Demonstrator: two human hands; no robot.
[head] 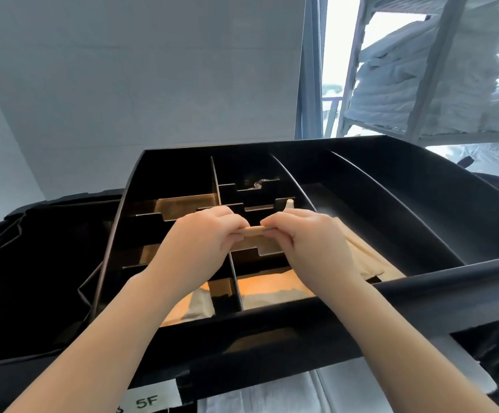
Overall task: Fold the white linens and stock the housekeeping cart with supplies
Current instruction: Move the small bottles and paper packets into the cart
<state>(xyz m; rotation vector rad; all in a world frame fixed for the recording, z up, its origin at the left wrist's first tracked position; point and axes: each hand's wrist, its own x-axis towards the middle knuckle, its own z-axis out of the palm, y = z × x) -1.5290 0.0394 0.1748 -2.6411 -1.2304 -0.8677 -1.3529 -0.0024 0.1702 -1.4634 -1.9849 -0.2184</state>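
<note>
Pinching both hands around crosswise packet.

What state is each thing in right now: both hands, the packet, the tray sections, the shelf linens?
Left hand: pinching the beige packet's left end.
Right hand: pinching its right end.
Beige packet: held level above the dividers.
Cart tray: open; right sections mostly bare, near sections hold beige packets.
White linens: folded, stacked on the shelf.

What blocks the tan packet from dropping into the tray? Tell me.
Nothing visible. Both hands, left and right, pinch the packet directly above the tray; only a low divider sits beneath it.
</note>
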